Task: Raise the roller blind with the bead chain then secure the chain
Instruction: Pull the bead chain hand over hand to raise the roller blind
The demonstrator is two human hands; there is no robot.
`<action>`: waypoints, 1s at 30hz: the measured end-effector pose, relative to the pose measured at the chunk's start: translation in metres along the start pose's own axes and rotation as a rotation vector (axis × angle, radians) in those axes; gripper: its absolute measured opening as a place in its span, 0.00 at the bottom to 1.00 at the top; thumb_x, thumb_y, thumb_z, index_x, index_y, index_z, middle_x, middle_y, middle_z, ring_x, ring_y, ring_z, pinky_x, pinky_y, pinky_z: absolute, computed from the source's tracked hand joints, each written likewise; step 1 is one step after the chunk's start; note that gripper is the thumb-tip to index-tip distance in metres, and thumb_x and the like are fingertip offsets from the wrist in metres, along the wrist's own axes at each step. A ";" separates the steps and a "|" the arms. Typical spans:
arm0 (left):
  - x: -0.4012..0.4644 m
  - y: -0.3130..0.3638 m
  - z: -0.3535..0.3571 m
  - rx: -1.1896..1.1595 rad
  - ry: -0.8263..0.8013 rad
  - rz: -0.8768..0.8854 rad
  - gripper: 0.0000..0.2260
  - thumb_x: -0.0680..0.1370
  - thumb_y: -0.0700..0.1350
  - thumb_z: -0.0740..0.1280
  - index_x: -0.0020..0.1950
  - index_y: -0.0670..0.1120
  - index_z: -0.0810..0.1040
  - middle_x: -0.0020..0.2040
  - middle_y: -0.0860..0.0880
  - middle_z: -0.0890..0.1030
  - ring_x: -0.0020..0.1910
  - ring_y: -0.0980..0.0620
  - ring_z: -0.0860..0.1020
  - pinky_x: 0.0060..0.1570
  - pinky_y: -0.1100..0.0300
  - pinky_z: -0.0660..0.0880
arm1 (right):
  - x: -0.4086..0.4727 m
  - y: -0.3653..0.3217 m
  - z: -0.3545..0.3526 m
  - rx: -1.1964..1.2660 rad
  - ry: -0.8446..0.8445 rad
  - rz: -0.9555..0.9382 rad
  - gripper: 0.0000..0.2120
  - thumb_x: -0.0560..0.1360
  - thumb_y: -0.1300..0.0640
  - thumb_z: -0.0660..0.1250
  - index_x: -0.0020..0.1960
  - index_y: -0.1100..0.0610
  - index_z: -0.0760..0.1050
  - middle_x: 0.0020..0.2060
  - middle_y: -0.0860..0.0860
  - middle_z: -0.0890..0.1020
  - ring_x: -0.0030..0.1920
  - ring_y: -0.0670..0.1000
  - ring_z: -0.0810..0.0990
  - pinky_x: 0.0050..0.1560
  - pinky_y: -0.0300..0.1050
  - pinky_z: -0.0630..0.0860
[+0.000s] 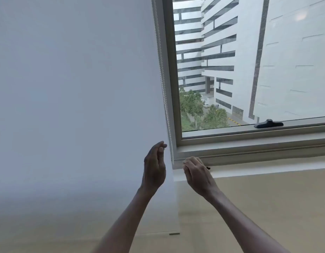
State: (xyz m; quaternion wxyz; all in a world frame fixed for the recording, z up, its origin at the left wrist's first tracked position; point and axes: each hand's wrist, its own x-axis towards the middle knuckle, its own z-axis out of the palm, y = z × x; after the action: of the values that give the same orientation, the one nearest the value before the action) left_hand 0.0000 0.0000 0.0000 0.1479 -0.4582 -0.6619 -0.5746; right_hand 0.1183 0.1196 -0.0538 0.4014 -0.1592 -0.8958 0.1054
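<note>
The white roller blind (76,106) hangs down over the left part of the window, its bottom bar (173,233) low, below the sill. The bead chain (163,84) runs down the blind's right edge beside the window frame (171,70) and ends near the sill corner. My left hand (154,167) is raised with thumb and fingertips pressed together just left of the chain; whether they pinch it does not show. My right hand (197,175) is at the sill by the chain's lower end, back toward me, its curled fingers hiding what they hold.
The uncovered pane shows white buildings and trees outside. A black window handle (268,123) lies on the lower frame. The white sill (267,169) runs right from my hands, above a beige wall (258,207). A small dark piece (208,168) sits on the sill.
</note>
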 end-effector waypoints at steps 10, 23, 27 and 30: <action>-0.001 0.035 0.023 -0.312 -0.034 -0.256 0.15 0.85 0.45 0.55 0.43 0.49 0.78 0.33 0.52 0.75 0.32 0.52 0.73 0.36 0.55 0.71 | 0.020 -0.027 -0.007 0.255 0.161 0.138 0.07 0.77 0.64 0.63 0.46 0.60 0.80 0.40 0.53 0.81 0.42 0.52 0.78 0.45 0.47 0.75; -0.010 0.030 0.022 -0.259 0.019 -0.198 0.17 0.83 0.45 0.55 0.35 0.43 0.69 0.28 0.54 0.68 0.29 0.57 0.64 0.30 0.65 0.62 | 0.103 -0.087 -0.073 1.058 0.059 0.255 0.12 0.83 0.60 0.56 0.56 0.62 0.78 0.41 0.57 0.84 0.39 0.54 0.82 0.47 0.51 0.79; -0.007 0.028 0.019 -0.205 0.036 -0.171 0.17 0.83 0.45 0.55 0.33 0.50 0.66 0.28 0.54 0.68 0.28 0.57 0.64 0.29 0.66 0.61 | 0.121 -0.107 -0.085 1.235 0.008 0.227 0.14 0.84 0.60 0.53 0.58 0.66 0.75 0.41 0.59 0.83 0.36 0.55 0.80 0.41 0.47 0.77; -0.005 0.024 0.017 -0.189 0.027 -0.161 0.18 0.83 0.46 0.54 0.33 0.53 0.65 0.28 0.56 0.68 0.29 0.56 0.66 0.30 0.66 0.62 | 0.136 -0.115 -0.095 1.304 -0.004 0.211 0.15 0.85 0.59 0.53 0.59 0.66 0.75 0.41 0.60 0.83 0.35 0.55 0.80 0.39 0.46 0.76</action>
State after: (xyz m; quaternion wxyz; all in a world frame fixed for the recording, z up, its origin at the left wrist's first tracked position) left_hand 0.0267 0.0110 0.0069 0.0662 -0.4078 -0.6373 -0.6505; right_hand 0.0813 0.0693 0.1378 0.4013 0.0298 -0.6287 0.6654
